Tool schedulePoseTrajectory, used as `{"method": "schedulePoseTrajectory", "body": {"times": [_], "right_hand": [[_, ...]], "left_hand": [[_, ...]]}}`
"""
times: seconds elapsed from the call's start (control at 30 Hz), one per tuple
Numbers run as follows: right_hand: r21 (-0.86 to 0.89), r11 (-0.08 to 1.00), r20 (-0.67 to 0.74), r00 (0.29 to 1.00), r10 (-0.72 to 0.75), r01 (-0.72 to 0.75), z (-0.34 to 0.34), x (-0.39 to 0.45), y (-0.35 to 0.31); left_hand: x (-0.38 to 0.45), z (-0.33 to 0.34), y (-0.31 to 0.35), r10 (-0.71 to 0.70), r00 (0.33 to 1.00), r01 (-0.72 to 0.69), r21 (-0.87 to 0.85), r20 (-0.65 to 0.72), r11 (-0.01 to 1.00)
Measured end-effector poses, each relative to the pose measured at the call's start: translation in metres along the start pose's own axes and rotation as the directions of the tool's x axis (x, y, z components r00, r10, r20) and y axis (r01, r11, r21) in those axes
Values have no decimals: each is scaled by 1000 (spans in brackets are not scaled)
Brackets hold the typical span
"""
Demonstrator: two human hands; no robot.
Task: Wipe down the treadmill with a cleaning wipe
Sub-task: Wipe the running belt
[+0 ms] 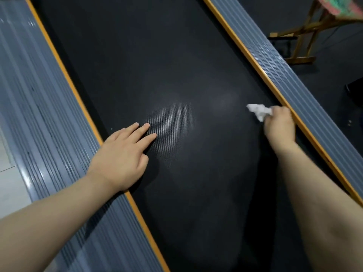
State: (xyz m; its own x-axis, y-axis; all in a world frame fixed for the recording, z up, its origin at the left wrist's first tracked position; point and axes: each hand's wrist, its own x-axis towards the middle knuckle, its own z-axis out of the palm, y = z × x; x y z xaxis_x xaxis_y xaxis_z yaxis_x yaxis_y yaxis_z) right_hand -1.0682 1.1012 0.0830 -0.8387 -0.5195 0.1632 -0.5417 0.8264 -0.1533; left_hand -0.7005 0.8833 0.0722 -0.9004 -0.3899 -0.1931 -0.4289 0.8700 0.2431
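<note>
As you look down along the treadmill, its black textured belt [176,65] runs diagonally through the view, bordered on each side by an orange strip and a grey ribbed side rail: the left rail [39,114] and the right rail [294,79].

Your left hand [121,152] lies flat on the belt close to the left rail, palm down, fingers straight and slightly spread, holding nothing. The heel of this hand sits at the orange edge, and the fingertips reach toward a pale patch of reflected light in the middle of the belt, where the dimpled texture shows most clearly.

Your right hand [280,124] is at the far right edge of the belt, just beside the right rail's orange strip. Its fingers are curled around a crumpled white cleaning wipe [258,110], which protrudes from the hand toward the belt's centre. Whether the wipe touches the belt cannot be told from this view.

Beyond the right rail, on the dark floor, stands a wooden folding frame [302,42] with a patch of pink and green fabric [337,6] above it at the upper right corner.
</note>
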Motion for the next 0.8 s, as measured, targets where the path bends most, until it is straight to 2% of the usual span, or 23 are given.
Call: {"method": "schedulePoseTrajectory", "body": {"times": [0.03,0.07,0.13,0.17,0.23,0.3,0.33,0.4,0.47,0.53,0.57,0.6,0.63,0.67,0.7,0.73,0.77,0.8], "right_hand": [[-38,981,-47,981,188,-190,3,15,23],[-47,947,-65,947,314,-317,9,23,32],[-5,909,-53,908,415,-416,20,24,17],[25,913,-57,911,408,-407,24,19,3],[44,965,-68,963,262,-259,27,-3,-29],[65,998,-41,999,-12,15,25,-44,-65],[152,972,-24,984,-175,177,23,-75,-87],[416,805,44,875,-482,423,16,-139,-135],[601,615,156,680,-717,511,11,-194,-176],[655,492,233,466,-853,573,11,-217,-192],[641,443,234,390,-890,627,13,-212,-191],[606,418,233,351,-907,677,17,-197,-188],[570,432,241,361,-901,698,19,-176,-184],[527,485,238,427,-872,698,22,-150,-179],[471,562,199,538,-819,680,27,-120,-169],[396,669,140,679,-721,629,33,-88,-155],[316,794,69,822,-565,519,37,-58,-137],[254,906,8,936,-352,338,40,-31,-114]], "left_hand": [[0,1,-1,-4,1000,4,-4,-9,1000],[0,2,-2,-8,1000,8,-8,-18,1000],[1,3,-3,0,1000,-1,-13,-28,1000],[1,4,-4,3,1000,-3,-19,-30,1000],[0,3,-4,2,999,-3,-36,-35,999],[0,4,-3,1,999,-2,-42,-40,999],[0,5,-3,3,999,-5,-47,-44,999],[1,5,-4,1,998,-6,-89,-57,996],[1,3,-3,-10,998,0,-153,-64,988],[2,0,-4,-5,998,-7,-203,-59,979],[5,-3,-8,23,998,-34,-219,-52,975],[9,-8,-15,65,997,-73,-211,-44,975],[15,-15,-26,117,992,-122,-166,-43,979],[23,-21,-40,172,984,-176,-94,-50,980],[33,-28,-56,204,977,-206,-19,-62,978],[43,-34,-75,208,974,-205,42,-86,978],[53,-39,-95,190,976,-182,79,-107,980],[62,-45,-113,156,981,-145,96,-118,985]]}}
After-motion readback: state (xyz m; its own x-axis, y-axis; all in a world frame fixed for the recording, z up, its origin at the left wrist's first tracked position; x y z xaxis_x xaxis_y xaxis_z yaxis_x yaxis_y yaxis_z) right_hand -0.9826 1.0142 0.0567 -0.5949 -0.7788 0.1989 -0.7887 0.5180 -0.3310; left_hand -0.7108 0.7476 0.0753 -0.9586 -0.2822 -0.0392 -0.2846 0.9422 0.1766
